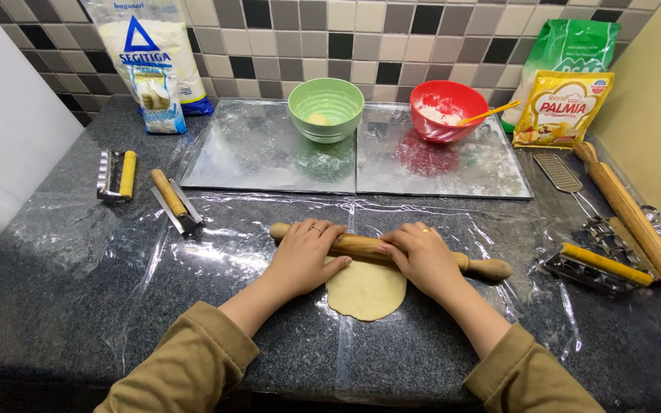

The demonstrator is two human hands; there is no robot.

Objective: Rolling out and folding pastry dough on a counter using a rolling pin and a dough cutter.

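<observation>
A wooden rolling pin lies across the far edge of a flat round of pale dough on clear plastic film. My left hand presses palm-down on the pin's left half. My right hand presses on its right half, near the bare right handle. Both hands wear a ring. The sleeves are olive-brown.
Two metal trays sit behind, holding a green bowl and a red bowl with a yellow spoon. Dough cutters lie left and right. A second long rolling pin, flour bags and a yellow packet stand near the tiled wall.
</observation>
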